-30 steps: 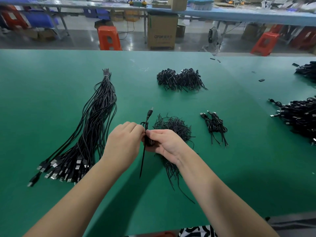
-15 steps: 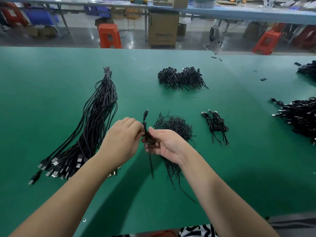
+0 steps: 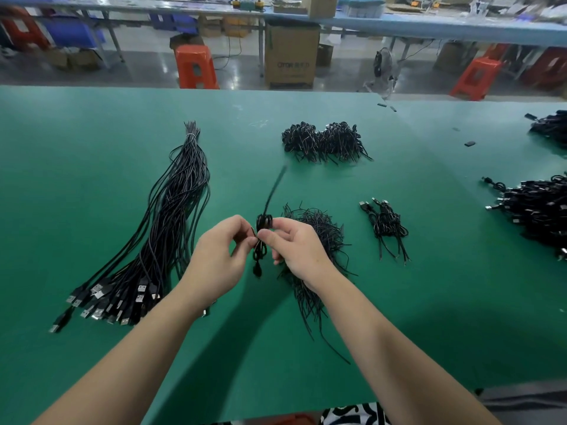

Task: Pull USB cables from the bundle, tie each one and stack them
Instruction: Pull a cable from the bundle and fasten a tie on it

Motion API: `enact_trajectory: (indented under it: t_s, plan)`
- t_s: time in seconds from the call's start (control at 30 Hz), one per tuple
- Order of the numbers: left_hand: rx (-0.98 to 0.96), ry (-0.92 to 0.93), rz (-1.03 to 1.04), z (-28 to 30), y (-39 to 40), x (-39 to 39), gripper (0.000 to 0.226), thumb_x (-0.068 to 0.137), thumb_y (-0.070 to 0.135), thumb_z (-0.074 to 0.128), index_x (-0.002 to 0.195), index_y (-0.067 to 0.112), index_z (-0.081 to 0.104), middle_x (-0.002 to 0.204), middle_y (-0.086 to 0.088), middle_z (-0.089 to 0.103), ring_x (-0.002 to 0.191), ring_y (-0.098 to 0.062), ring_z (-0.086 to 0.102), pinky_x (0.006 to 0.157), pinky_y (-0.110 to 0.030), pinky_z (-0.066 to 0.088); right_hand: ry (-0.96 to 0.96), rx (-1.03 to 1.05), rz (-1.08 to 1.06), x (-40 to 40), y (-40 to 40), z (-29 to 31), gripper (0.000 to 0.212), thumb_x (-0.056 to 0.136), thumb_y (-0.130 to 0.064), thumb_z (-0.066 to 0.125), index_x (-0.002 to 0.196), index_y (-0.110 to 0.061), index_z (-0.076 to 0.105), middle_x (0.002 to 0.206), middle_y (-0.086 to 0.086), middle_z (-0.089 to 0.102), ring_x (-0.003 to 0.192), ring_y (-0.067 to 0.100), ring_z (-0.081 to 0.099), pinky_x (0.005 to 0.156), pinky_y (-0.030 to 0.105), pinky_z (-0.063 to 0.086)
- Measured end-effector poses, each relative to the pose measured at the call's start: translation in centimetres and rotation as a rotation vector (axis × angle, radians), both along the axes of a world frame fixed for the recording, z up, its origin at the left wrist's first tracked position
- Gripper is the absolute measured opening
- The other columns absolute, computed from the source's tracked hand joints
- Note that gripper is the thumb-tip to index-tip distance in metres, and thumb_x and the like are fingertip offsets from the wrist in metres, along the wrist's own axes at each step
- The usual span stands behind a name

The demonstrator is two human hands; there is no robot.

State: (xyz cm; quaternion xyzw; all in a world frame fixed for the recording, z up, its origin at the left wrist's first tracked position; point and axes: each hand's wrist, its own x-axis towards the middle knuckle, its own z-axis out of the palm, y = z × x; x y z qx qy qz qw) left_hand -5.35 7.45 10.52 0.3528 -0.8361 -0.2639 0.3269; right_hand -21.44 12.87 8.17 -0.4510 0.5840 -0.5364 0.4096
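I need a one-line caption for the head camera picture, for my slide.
Both hands, left hand and right hand, pinch a coiled USB cable above the green table, beside the untied cable bundle.

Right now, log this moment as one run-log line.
step: tying cable | left hand: pinches coil | right hand: pinches coil | bundle: left, on table | tied stack: right

Blurred cable end [image 3: 277, 182], right pile [image 3: 540, 210] cut off
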Motion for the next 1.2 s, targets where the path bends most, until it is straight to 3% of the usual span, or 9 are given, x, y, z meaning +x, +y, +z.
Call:
enact_trajectory:
  t_s: [0.13,0.27,0.43,0.53,0.63,0.8,0.97,1.07,1.2]
  plan:
    - [-0.561,-0.206,-0.083,0.0,-0.3,0.5,0.010,0.090,0.008,0.060,0.082,0.015,0.059,0.078,0.005,0.058,0.072,-0.024,0.056,0.071,-0.038,0.036,-0.143,0.070,0.016,0.1,0.1,0.1,0.019,0.096,-0.025,0.068,0.110,-0.021,0.056,0.058,0.004,0.061,0.048,0.014,0.046,0.049,0.023,0.043]
    - [-0.667,-0.263,-0.116,0.0,-0.2,0.5,0.013,0.088,0.004,0.064,0.081,0.016,0.062,0.081,0.004,0.060,0.074,-0.025,0.055,0.071,-0.037,0.036,-0.335,0.103,0.082,0.6,0.1,-0.1,0.004,0.100,-0.023,0.061,0.097,-0.019,0.060,0.071,0.011,0.067,0.055,0.019,0.045,0.046,0.026,0.043]
    - [-0.015,-0.024,0.025,0.2,0.0,0.4,0.014,0.093,0.010,0.064,0.081,0.016,0.060,0.073,0.009,0.058,0.069,-0.007,0.052,0.067,-0.021,0.037,-0.397,0.031,0.154,0.3,0.4,-0.1,0.015,0.099,-0.003,0.057,0.106,-0.009,0.069,0.084,0.008,0.071,0.060,0.016,0.059,0.068,0.032,0.057]
    - [0.422,0.154,0.083,0.0,-0.5,0.1,0.016,0.094,0.011,0.065,0.079,0.014,0.062,0.061,0.008,0.050,0.050,-0.003,0.038,0.049,-0.014,0.030,-0.129,0.024,0.097,0.3,0.4,0.0,0.022,0.090,-0.006,0.072,0.111,-0.015,0.072,0.091,0.011,0.067,0.060,0.014,0.058,0.070,0.030,0.054]
    - [0.530,0.224,0.066,-0.3,-0.4,0.0,0.017,0.094,0.009,0.064,0.079,0.013,0.061,0.062,0.007,0.049,0.053,-0.006,0.036,0.049,-0.017,0.030,0.034,0.004,-0.007,0.3,0.4,0.2,0.012,0.089,-0.019,0.077,0.094,-0.030,0.077,0.089,0.010,0.066,0.055,0.015,0.053,0.063,0.033,0.047]
    - [-0.192,-0.008,0.026,-0.2,0.1,0.1,0.014,0.091,0.003,0.061,0.081,0.013,0.059,0.074,0.007,0.058,0.072,-0.012,0.050,0.067,-0.027,0.035,-0.063,0.079,0.030,0.3,0.3,0.1,0.017,0.097,-0.029,0.066,0.084,-0.027,0.076,0.054,0.005,0.051,0.047,0.017,0.043,0.052,0.021,0.043]
    - [-0.867,-0.330,-0.123,-0.9,-0.6,0.8,0.016,0.080,-0.005,0.055,0.083,0.009,0.062,0.084,-0.006,0.062,0.072,-0.030,0.052,0.064,-0.039,0.036,-0.324,0.283,0.108,-0.1,0.5,0.3,0.022,0.096,-0.029,0.068,0.079,-0.016,0.077,0.066,0.001,0.063,0.044,0.008,0.033,0.042,0.021,0.034]
    - [-0.641,-0.264,-0.102,-1.0,-0.2,0.8,0.006,0.086,0.004,0.060,0.083,0.009,0.062,0.080,-0.004,0.060,0.072,-0.029,0.053,0.065,-0.039,0.040,-0.289,0.267,0.031,-0.2,0.4,0.3,0.013,0.098,-0.025,0.064,0.103,-0.014,0.071,0.081,0.010,0.071,0.044,0.009,0.038,0.043,0.022,0.039]
    - [0.150,-0.001,0.086,-0.6,-0.2,0.0,0.014,0.093,0.015,0.064,0.080,0.016,0.060,0.067,0.008,0.056,0.058,-0.006,0.045,0.058,-0.023,0.036,-0.217,0.064,0.067,-0.1,0.2,0.1,0.017,0.098,-0.009,0.062,0.114,-0.015,0.065,0.085,0.007,0.075,0.052,0.013,0.046,0.050,0.024,0.049]
